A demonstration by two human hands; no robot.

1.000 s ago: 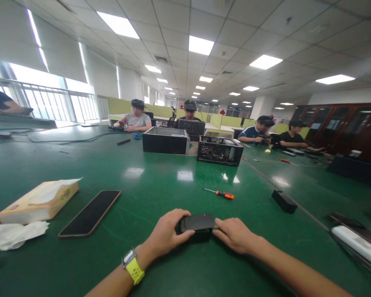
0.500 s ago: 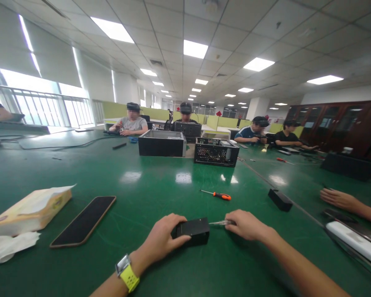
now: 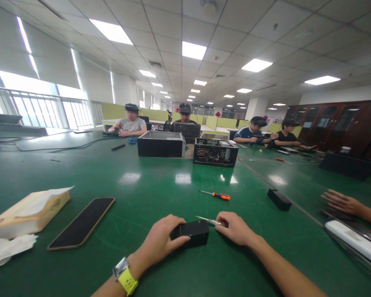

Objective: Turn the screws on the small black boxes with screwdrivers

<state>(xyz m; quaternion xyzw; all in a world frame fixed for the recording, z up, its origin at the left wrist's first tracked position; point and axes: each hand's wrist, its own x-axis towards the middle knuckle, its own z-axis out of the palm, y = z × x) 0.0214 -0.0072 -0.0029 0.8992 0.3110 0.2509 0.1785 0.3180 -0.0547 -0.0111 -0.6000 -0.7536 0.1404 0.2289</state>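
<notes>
The left hand (image 3: 163, 236) holds a black box (image 3: 198, 233) low at the green worktop (image 3: 160, 183), and the right hand (image 3: 233, 227) pinches a thin tool (image 3: 215, 222) near it (working on the box, I guess), so the next move likely needs a still box.

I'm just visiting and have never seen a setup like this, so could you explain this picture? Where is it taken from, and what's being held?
There is no machine arm here, only a person's two bare hands. The camera is worn on that person's head, looking forward and down.

The left hand grips a small black box. The right hand holds a slim metal tool, its tip near the box; whether they touch is hard to tell.

On the green table lie an orange-handled screwdriver, a phone, a tissue pack and another black block. Farther back stand two dark metal cases. The hand at the far right is someone else's.
</notes>
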